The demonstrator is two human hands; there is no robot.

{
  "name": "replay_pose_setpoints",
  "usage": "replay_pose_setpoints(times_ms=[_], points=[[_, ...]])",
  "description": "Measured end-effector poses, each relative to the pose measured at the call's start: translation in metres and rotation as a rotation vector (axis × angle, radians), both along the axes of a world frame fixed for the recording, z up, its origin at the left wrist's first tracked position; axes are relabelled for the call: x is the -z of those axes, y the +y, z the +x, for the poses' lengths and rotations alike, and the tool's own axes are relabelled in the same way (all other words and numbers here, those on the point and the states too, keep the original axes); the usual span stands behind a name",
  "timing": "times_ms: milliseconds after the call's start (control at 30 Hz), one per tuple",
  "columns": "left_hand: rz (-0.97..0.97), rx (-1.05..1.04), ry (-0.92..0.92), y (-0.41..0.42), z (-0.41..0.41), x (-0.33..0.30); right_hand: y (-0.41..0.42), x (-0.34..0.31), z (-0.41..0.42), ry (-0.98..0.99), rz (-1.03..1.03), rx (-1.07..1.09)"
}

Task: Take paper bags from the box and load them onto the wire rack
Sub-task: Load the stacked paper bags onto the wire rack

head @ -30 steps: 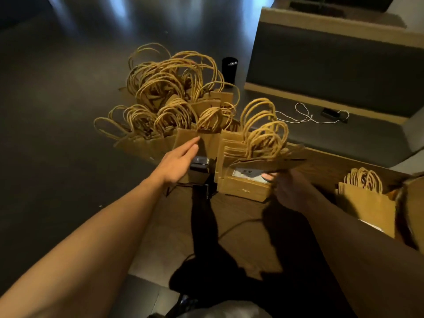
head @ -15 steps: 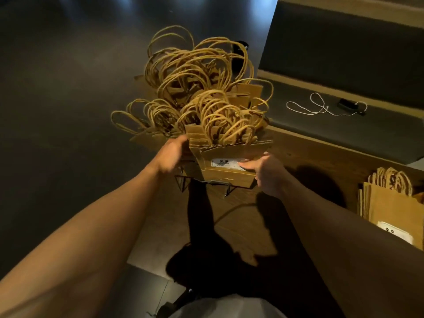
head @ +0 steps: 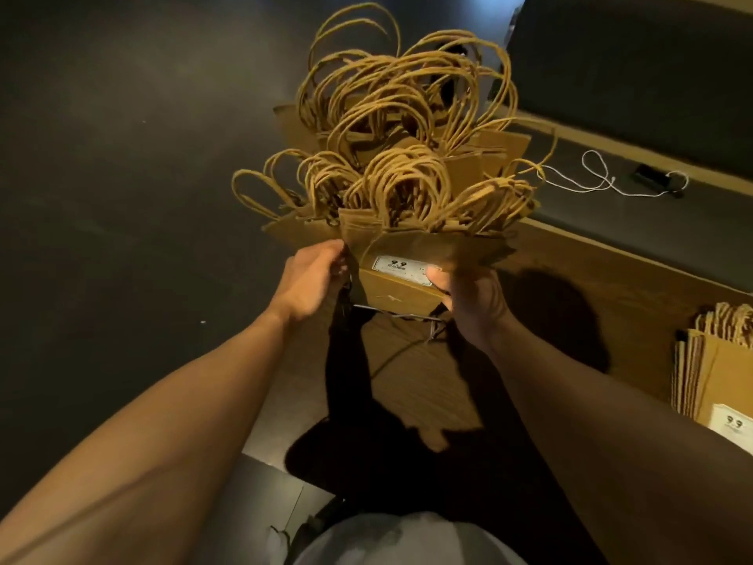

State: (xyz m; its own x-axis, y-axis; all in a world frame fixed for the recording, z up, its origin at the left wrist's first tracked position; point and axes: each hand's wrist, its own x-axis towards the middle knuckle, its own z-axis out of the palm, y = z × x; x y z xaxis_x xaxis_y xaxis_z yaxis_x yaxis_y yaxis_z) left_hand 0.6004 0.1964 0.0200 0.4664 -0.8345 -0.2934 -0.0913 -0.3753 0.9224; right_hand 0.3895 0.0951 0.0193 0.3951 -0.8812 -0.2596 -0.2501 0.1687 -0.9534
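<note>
- The left hand (head: 311, 281) curls its fingers round the left edge of the front bundle of kraft paper bags (head: 401, 261), and the right hand (head: 468, 297) grips the bundle's right lower corner, thumb pressed on the face beside the white price label (head: 401, 267).
- The bundle stands at the near end of the wire rack (head: 401, 314), of which only thin metal rods show beneath; rows of bags already loaded stand close behind it.
- To seat it well, I judge both hands should keep the bags squared and upright, lower the bottom edges evenly between the wires, and push back until they meet the row behind.
- The twisted paper-cord handles (head: 407, 173) loop up in a springy tangle and could snag neighbours, so go in straight.
- The bags are flat-folded, stiff, matte brown, with crisp creases.
- More bags (head: 709, 381) wait at the right edge; whether the box holds them I cannot tell.
</note>
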Motion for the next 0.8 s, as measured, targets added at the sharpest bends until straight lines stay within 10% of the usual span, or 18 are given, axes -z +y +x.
replay_pose_setpoints(times_ms=[133, 467, 800], points=[[0.060, 0.175, -0.404, 0.006, -0.002, 0.003, 0.007, 0.008, -0.008, 0.106, -0.175, 0.044], [0.141, 0.081, -0.325, 0.005, 0.013, 0.018, 0.012, 0.033, -0.018, 0.100, 0.113, 0.273], [0.385, 0.012, 0.242, -0.007, -0.019, 0.050, 0.012, 0.041, -0.008, 0.127, 0.403, 0.205]])
